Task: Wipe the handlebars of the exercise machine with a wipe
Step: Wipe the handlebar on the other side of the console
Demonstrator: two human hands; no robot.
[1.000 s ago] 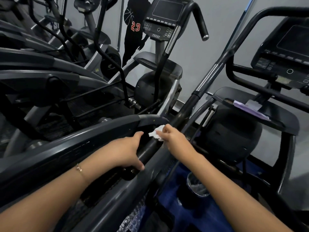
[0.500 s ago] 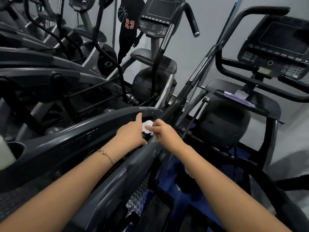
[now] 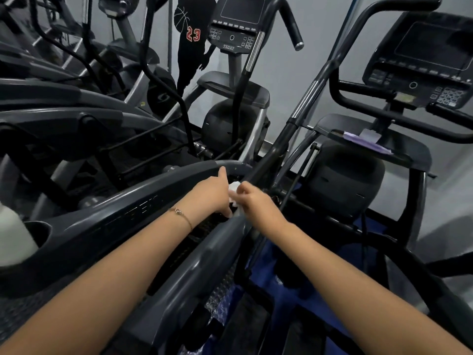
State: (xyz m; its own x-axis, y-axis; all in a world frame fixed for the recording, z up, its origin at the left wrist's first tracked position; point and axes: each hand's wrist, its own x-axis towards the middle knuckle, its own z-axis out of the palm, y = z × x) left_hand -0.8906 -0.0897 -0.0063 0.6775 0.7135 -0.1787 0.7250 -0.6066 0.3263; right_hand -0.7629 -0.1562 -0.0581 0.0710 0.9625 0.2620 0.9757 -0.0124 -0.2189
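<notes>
Right hand (image 3: 254, 201) pinches white wipe (image 3: 234, 187) at handlebar (image 3: 275, 149) base, just beside left hand (image 3: 211, 194); left hold unclear.

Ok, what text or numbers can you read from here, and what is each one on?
"23", red, on the black player silhouette on the wall.
"750AT", roughly, on the middle console.
Button labels on the right console: too small.
Lettering on the near grey rail: blurred.
</notes>
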